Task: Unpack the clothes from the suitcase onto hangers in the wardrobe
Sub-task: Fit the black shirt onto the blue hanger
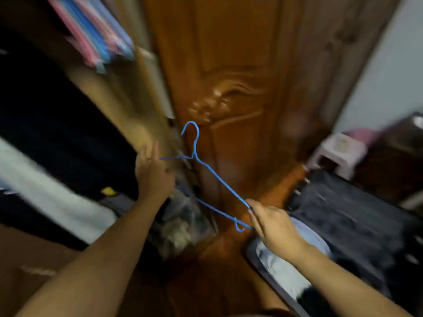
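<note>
blue wire hanger [207, 170] up in the air, right in front of the carved wardrobe door [231, 88], and everything else reads off it. right hand [272, 223] is below and right of the hanger, pinching its lower end between fingertips and thumb. left hand [152, 172] is at the hanger's other shoulder, fingers fairly straight and spread; the frame is smeared with motion, so whether it touches the wire i cannot tell.

up and left of the hanger, a bundle of pink and blue hangers [96, 35] hangs inside the open wardrobe, with dark and white clothes [52, 197] below them. down and right of the hanger lies the open suitcase [357, 225], with pale folded clothing [277, 266] still in it, just under the right wrist.

judgement: this is the fetch-a-hanger step, hanger in hand, no garment on it yet, plenty left in the case. the next move likely calls for swinging the hanger down toward the suitcase, freeing one hand to lift a garment, then threading the hanger's shoulders into its neck.
</note>
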The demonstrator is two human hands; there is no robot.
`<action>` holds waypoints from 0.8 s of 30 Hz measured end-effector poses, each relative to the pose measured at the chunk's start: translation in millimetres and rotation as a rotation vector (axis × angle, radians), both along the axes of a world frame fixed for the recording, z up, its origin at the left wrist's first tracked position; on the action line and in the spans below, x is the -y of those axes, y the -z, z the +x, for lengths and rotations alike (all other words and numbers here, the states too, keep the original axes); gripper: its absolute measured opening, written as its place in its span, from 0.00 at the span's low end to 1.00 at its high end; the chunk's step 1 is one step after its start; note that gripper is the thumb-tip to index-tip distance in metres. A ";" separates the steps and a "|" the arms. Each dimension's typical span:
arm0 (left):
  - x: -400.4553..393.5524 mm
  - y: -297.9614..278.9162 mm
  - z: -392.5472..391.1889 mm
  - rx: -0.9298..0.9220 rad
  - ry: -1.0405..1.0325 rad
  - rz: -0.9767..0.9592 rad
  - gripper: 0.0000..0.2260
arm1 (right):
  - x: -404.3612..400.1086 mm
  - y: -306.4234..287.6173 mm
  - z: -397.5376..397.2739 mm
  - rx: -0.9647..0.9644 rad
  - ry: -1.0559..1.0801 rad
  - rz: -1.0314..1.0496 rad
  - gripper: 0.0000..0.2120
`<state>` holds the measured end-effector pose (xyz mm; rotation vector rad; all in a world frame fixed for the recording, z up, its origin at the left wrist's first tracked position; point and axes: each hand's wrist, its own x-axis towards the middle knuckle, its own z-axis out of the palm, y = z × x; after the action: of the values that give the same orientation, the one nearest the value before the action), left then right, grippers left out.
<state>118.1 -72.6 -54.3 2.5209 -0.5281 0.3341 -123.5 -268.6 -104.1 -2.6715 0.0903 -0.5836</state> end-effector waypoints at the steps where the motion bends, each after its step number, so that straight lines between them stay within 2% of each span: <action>1: 10.0 29.7 -11.2 -0.065 0.081 0.082 0.31 | 12.1 16.2 -33.0 -0.069 0.029 0.049 0.15; 3: 35.6 80.9 -40.6 -0.157 0.264 0.199 0.24 | 33.5 37.6 -101.6 -0.200 0.088 0.114 0.16; 8: 115.9 158.3 -139.7 -0.356 0.606 0.309 0.21 | 75.9 63.4 -247.0 -0.386 0.311 0.189 0.12; 10: 144.5 187.4 -180.4 -0.346 0.755 0.329 0.21 | 87.7 79.0 -295.7 -0.433 0.396 0.216 0.13; 13: 182.9 231.5 -230.6 -0.290 0.900 0.459 0.21 | 93.8 101.5 -352.8 -0.512 0.489 0.316 0.11; 17: 224.4 302.2 -282.1 -0.373 1.070 0.508 0.22 | 88.7 135.8 -399.0 -0.533 0.673 0.500 0.17; 21: 274.3 408.1 -301.0 -0.431 1.158 0.517 0.29 | 96.9 215.7 -402.9 -0.521 0.867 0.693 0.08; 22: 287.8 436.7 -299.7 -0.425 1.183 0.521 0.28 | 101.1 240.4 -397.7 -0.517 0.899 0.735 0.07; 24: 312.2 510.1 -292.9 -0.275 1.388 0.522 0.18 | 112.8 312.1 -387.9 -0.443 0.995 0.882 0.07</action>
<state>-174.8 -384.8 -564.5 1.9097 -2.1801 -0.7257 -511.4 -381.4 -416.3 -1.6816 1.4618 -0.1095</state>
